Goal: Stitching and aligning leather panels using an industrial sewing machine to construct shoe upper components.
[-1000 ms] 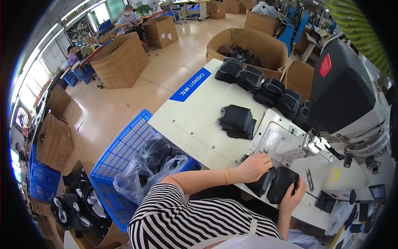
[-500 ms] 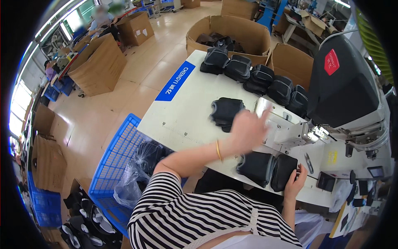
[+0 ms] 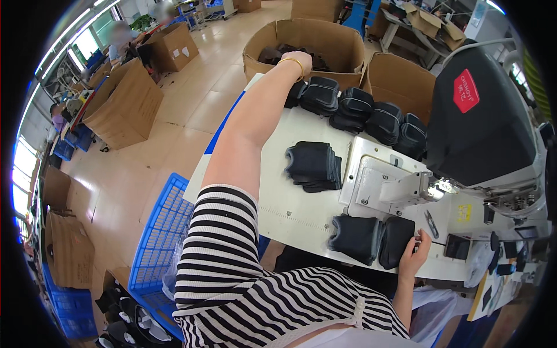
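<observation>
The left hand (image 3: 301,61) stretches across the white bench (image 3: 278,191) to the far row of black padded pieces (image 3: 354,110), while the right hand's fingers (image 3: 419,240) touch a black folded piece (image 3: 371,239) near the sewing machine (image 3: 481,127).

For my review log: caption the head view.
Left hand reaches the far row of black pieces; right hand rests on a black piece.

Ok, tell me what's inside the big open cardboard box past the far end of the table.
The cardboard box holds dark padded pieces piled at its bottom. The left hand reaches over its near wall, which hides the rest of the contents.
</observation>
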`<action>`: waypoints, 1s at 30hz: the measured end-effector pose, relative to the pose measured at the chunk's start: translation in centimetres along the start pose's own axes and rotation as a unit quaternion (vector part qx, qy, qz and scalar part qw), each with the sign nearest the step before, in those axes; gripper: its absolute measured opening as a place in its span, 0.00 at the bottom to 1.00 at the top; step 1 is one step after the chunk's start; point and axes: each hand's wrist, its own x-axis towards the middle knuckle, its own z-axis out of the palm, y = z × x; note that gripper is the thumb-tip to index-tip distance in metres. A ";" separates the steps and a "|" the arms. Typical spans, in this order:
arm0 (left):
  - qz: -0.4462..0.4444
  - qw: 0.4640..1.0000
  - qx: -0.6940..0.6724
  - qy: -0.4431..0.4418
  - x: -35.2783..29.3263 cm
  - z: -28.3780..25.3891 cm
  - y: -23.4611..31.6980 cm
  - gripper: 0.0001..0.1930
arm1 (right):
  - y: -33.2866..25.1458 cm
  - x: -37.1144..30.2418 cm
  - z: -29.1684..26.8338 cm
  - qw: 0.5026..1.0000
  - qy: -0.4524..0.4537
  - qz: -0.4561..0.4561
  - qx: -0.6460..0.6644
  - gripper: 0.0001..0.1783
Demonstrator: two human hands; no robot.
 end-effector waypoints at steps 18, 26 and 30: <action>0.103 0.979 0.014 0.176 -6.6 0.6 5.9 0.23 | 1.0 0.0 -0.6 0.994 -0.004 0.045 0.100 0.14; 0.337 0.906 -0.203 0.157 -34.6 6.4 20.4 0.47 | 3.0 -0.4 -0.8 0.949 -0.020 0.158 0.274 0.16; 0.274 0.943 -0.166 0.088 -38.0 7.7 22.3 0.60 | 3.3 -0.6 -1.6 0.946 -0.039 0.106 0.305 0.16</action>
